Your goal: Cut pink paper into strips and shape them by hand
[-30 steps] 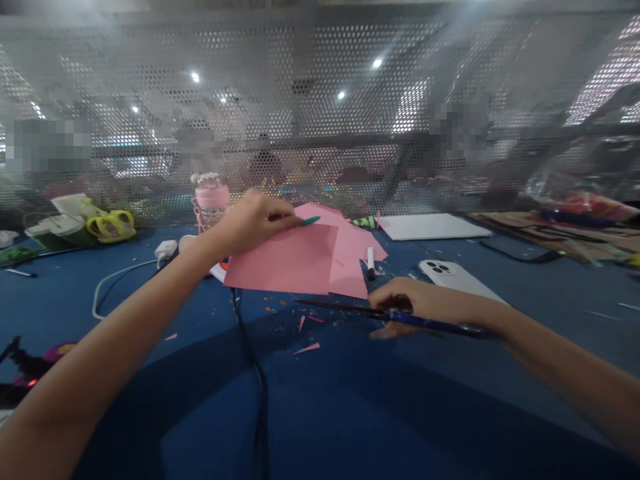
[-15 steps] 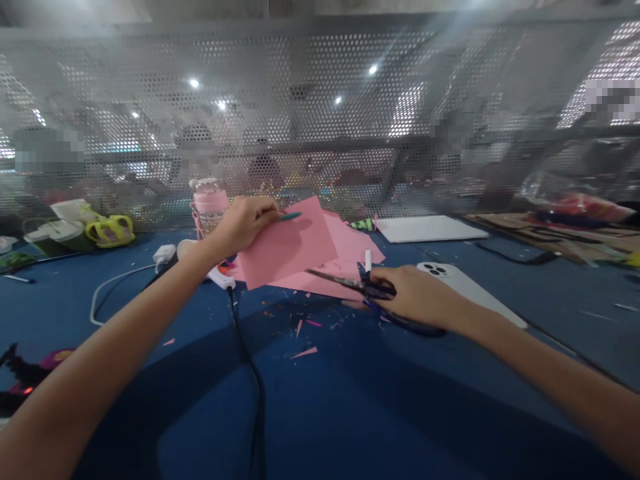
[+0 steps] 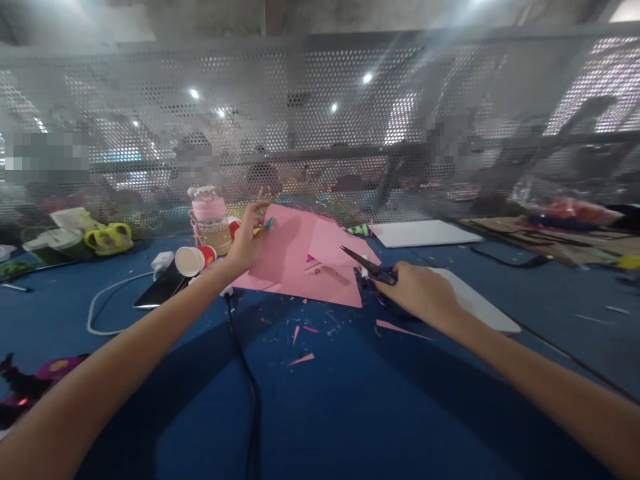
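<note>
Pink paper (image 3: 295,257) is pinched at its left edge by the left hand (image 3: 247,243)'s fingers, while the right hand (image 3: 420,293) grips scissors (image 3: 370,268).

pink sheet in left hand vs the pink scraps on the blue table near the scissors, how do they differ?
The pink sheet is large and lifted at one edge by the left hand; the pink scraps are thin slivers lying flat and loose on the table. The scissors in the right hand point at the sheet, not the scraps. Same pink paper.
</note>
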Demonstrator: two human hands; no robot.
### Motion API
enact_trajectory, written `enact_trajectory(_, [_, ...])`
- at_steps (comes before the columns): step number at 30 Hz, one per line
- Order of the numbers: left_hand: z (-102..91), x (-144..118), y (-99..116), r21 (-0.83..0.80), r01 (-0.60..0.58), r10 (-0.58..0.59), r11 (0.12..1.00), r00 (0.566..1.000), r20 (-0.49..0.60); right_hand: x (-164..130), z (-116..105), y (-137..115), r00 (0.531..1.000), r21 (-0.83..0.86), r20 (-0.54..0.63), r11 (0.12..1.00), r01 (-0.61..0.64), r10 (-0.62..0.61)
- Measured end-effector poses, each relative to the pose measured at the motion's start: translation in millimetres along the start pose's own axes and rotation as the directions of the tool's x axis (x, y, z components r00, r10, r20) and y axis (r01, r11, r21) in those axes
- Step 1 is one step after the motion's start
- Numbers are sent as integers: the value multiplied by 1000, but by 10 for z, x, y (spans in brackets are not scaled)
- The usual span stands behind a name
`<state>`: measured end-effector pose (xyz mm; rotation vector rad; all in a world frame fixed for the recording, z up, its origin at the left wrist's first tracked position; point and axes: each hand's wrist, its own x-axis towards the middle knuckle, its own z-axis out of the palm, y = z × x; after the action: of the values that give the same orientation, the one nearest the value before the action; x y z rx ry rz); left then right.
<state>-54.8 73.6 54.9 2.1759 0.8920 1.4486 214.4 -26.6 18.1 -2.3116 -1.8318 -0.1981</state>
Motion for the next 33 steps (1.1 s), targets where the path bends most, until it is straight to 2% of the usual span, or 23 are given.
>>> enact_trajectory(3, [34, -27, 4, -31, 10, -10, 999, 1000, 0, 42, 64, 29, 1000, 5, -17, 1000, -5, 5])
enact_trajectory(8, [125, -148, 57, -272, 209, -183, 939, 976, 119, 78, 163, 77, 999, 41, -53, 999, -4, 6])
enact_trajectory(11, [145, -219, 85, -374, 248, -186, 894, 963, 193, 84, 199, 91, 998, 52, -70, 999, -5, 8])
enact_trajectory(13, [143, -243, 82, -422, 234, -163, 876, 967, 198, 84, 209, 92, 997, 61, -72, 998, -11, 15])
enact_trajectory(24, [113, -242, 25, -431, 199, -134, 880, 975, 177, 80, 180, 69, 999, 88, -44, 996, -22, 26])
enact_trajectory(33, [116, -224, 82, -461, 235, -163, 856, 968, 190, 85, 205, 75, 996, 157, -84, 987, -17, 30])
